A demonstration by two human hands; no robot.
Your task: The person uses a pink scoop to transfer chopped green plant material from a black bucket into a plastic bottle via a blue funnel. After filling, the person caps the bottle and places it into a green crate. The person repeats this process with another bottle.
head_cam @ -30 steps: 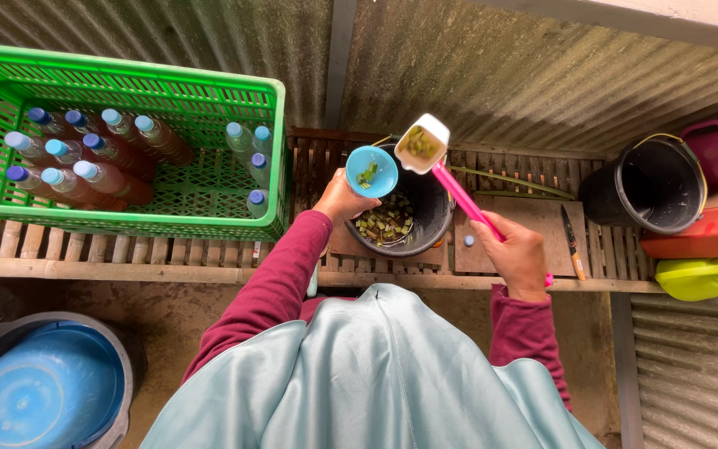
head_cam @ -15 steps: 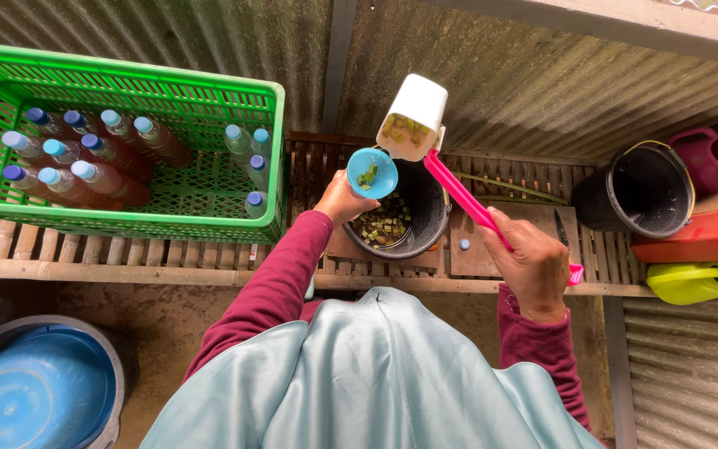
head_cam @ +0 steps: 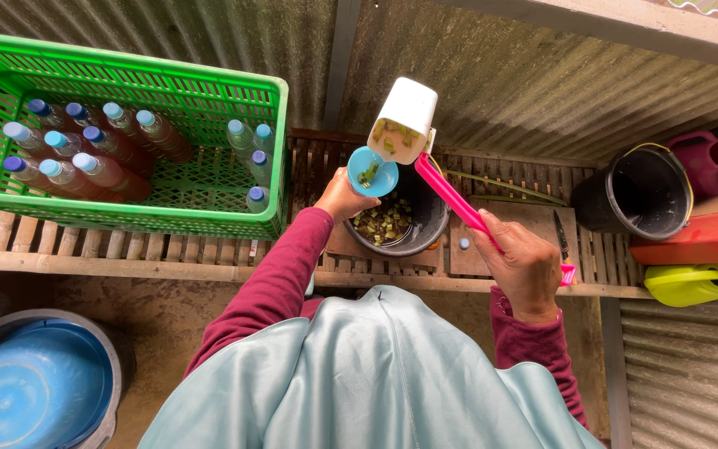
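My right hand (head_cam: pixel 526 268) grips the pink handle of a white dipper (head_cam: pixel 404 121). The dipper is tipped over, its mouth against a small blue funnel (head_cam: pixel 371 172). Green bits show in both the dipper and the funnel. My left hand (head_cam: pixel 342 197) holds the funnel from below; whatever sits under the funnel is hidden by the hand. Right beneath stands a black pot (head_cam: pixel 397 223) holding chopped green and brown pieces in dark liquid, on a wooden slat bench (head_cam: pixel 209 254).
A green crate (head_cam: pixel 126 91) at left holds several blue-capped bottles of brown liquid. A black bucket (head_cam: pixel 633 195), a magenta jug (head_cam: pixel 708 158), a red container (head_cam: pixel 708 233) and a yellow-green one (head_cam: pixel 695 283) stand at right. A knife (head_cam: pixel 560 233) lies on a board. A blue basin (head_cam: pixel 31 395) sits below left.
My right hand has raised and tipped the dipper from nearly level to steeply tilted over the funnel. The left hand and funnel have stayed in place.
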